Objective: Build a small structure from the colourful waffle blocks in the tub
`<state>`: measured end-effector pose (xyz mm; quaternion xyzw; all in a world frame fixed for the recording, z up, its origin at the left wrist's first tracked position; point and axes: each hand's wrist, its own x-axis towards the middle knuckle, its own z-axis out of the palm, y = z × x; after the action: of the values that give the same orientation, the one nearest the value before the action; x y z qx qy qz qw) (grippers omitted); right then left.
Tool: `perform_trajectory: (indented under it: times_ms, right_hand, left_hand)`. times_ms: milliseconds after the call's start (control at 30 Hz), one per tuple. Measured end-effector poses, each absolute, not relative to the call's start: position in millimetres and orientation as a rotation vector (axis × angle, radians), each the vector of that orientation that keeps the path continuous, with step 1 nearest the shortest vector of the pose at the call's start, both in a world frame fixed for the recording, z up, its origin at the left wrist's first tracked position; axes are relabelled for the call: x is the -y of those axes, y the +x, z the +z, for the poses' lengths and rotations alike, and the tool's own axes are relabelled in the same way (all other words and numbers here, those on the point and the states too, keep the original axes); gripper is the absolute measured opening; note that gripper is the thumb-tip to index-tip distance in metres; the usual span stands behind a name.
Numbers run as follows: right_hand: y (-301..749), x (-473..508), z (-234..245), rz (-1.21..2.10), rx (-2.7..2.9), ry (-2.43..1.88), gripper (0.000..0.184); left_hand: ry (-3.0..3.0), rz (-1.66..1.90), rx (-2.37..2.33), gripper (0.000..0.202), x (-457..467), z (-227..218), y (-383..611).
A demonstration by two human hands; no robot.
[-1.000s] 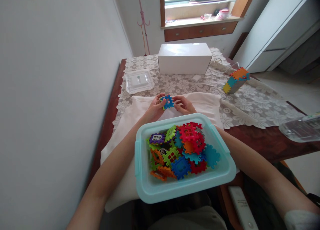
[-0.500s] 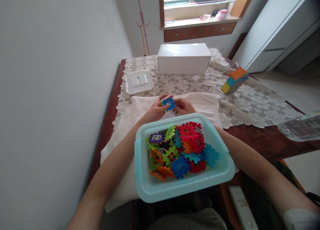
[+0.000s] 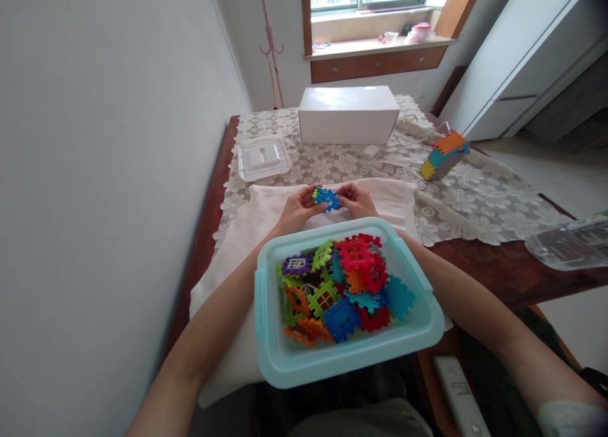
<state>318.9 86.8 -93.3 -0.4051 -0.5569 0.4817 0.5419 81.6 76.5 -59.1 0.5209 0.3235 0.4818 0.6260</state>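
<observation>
Beyond the tub, over the white cloth [image 3: 266, 212], my left hand [image 3: 300, 208] pinches a blue interlocking building tile [image 3: 327, 199] with toothed edges. A bit of yellow-green shows at the tile's left side. My right hand [image 3: 357, 201] grips the right edge of the same tile, its fingers closed. Between my forearms stands a pale turquoise plastic tub [image 3: 280, 370], holding several loose toothed tiles, among them a red window tile [image 3: 355, 253], a green window tile [image 3: 324, 299], a blue tile [image 3: 342, 320] and a purple tile [image 3: 297, 265].
A block built of joined tiles [image 3: 444, 156] stands at the right on the lace tablecloth [image 3: 494, 202]. Farther back are a white box [image 3: 349, 125] and a clear lid [image 3: 264, 158]. A clear plastic container [image 3: 567, 244] lies at the right edge. A wall [image 3: 104, 139] rises at left.
Both hands have shifted slightly right with the blue tile, which has turned and now appears more tilted. The tub's contents look the same.
</observation>
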Motion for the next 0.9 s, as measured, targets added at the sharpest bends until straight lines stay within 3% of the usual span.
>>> perform_trajectory:
  times_ms: [233,400,533,667,733,800,900]
  right_hand:
    - [315.0,-86.6,-92.5,1.081,1.248,-0.941,0.067]
    - [332.9,-83.2,-47.7,0.834,1.281,-0.820,0.061]
    - [357.1,-43.9,29.0,0.933,1.734,-0.627,0.039]
    - [360.9,24.4,88.6,0.796,2.454,-0.583,0.032]
    - [356.6,52.8,98.6,0.589,2.660,-0.732,0.038]
    - [353.6,70.1,98.7,0.457,2.731,-0.854,0.032]
    - [357.6,74.9,94.6,0.575,2.654,-0.839,0.021]
  left_hand:
    - [1.189,1.140,-0.746,0.087,-79.5,-61.8,81.1]
    - [1.196,1.199,-0.766,0.092,-85.6,-68.0,82.9]
    - [1.292,1.160,-0.805,0.094,-84.8,-70.8,83.4]
    - [1.508,1.055,-0.852,0.072,-76.3,-68.3,82.7]
    - [1.610,1.028,-0.876,0.063,-72.0,-66.7,82.2]
    - [1.665,1.021,-0.888,0.059,-69.8,-65.7,81.6]
    - [1.652,1.016,-0.848,0.063,-70.5,-65.0,80.6]
